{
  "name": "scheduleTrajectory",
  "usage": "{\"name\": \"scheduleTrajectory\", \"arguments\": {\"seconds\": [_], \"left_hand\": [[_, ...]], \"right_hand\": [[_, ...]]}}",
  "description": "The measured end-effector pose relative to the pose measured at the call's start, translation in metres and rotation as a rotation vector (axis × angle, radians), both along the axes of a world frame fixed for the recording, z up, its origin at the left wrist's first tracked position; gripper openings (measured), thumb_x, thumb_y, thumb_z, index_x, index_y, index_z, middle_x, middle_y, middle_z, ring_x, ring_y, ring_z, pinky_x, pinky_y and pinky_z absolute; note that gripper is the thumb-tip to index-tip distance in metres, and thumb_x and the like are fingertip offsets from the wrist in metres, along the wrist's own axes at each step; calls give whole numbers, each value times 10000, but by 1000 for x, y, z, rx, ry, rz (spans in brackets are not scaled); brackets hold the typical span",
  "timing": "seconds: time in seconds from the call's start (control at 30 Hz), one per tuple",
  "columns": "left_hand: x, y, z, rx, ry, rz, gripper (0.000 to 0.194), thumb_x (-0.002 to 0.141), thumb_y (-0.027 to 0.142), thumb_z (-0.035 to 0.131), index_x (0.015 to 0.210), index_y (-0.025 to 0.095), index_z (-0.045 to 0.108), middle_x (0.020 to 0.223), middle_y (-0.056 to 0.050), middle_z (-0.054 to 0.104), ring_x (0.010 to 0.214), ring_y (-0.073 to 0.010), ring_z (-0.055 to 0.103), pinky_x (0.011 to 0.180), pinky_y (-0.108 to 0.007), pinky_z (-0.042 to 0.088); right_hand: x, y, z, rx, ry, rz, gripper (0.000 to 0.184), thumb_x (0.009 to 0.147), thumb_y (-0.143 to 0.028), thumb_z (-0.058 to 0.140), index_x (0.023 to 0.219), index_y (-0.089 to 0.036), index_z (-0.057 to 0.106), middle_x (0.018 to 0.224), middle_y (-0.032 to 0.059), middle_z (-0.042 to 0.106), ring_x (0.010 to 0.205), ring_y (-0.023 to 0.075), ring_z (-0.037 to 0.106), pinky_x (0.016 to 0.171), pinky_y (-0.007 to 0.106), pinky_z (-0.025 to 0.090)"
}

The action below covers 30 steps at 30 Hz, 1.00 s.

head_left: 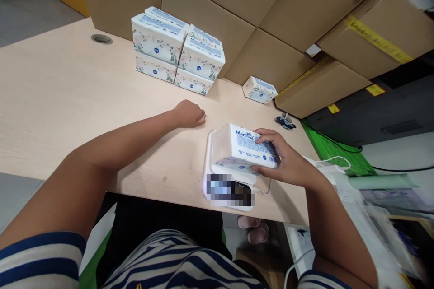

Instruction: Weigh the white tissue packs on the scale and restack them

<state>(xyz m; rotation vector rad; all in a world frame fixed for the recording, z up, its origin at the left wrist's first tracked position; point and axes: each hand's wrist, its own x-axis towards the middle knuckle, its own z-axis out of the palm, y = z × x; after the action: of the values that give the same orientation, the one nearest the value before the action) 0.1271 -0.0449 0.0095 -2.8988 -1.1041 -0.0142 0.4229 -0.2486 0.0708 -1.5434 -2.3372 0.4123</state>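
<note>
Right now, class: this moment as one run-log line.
Right hand: holding tissue pack; white device: beneath pack; left hand: fist, over desk; stacked packs: beside cardboard boxes

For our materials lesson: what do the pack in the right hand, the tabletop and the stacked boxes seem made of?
Held pack: probably smooth plastic film, given the crisp print over its wrapped faces.
Tabletop: perhaps matt laminate, judging by its even, pale wood tone.
Boxes: matt cardboard, shown by plain brown faces.

passable: tabletop [44, 99], far left | blocked: pack stack [162, 47], cardboard boxes [210, 9] behind; held pack [249, 151], right
</note>
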Motion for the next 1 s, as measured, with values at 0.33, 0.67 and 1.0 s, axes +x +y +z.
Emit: {"name": "scheduleTrajectory", "arguments": {"seconds": [0.33, 0.67, 1.0], "left_hand": [[-7, 1, 9, -5, 31, 26, 507, 1097, 387, 343, 1025, 169, 796, 1065, -157, 855, 969, -314, 811, 656, -364, 370], [-3, 6, 19, -8, 106, 81, 532, 1081, 422, 289, 990, 201, 765, 1099, -140, 857, 984, -314, 798, 682, -366, 421], [5, 5, 20, 6, 170, 166, 596, 1049, 453, 241, 998, 195, 776, 1089, -164, 844, 1069, -356, 781, 730, -357, 437]], "right_hand": [[11, 25, -29, 194, 533, -36, 810, 916, -993, 320, 1369, -389, 612, 1684, 98, 534, 1644, 351, 452, 1329, 611, 407], [26, 53, -82, 490, 932, -726, 771, 965, -887, 196, 1394, -341, 529, 1387, 142, 710, 1210, 301, 756, 1145, 581, 564], [33, 51, -72, 366, 589, -692, 830, 1041, -847, 189, 1647, -336, 436, 1475, 139, 666, 1315, 303, 671, 1193, 593, 525]]}}
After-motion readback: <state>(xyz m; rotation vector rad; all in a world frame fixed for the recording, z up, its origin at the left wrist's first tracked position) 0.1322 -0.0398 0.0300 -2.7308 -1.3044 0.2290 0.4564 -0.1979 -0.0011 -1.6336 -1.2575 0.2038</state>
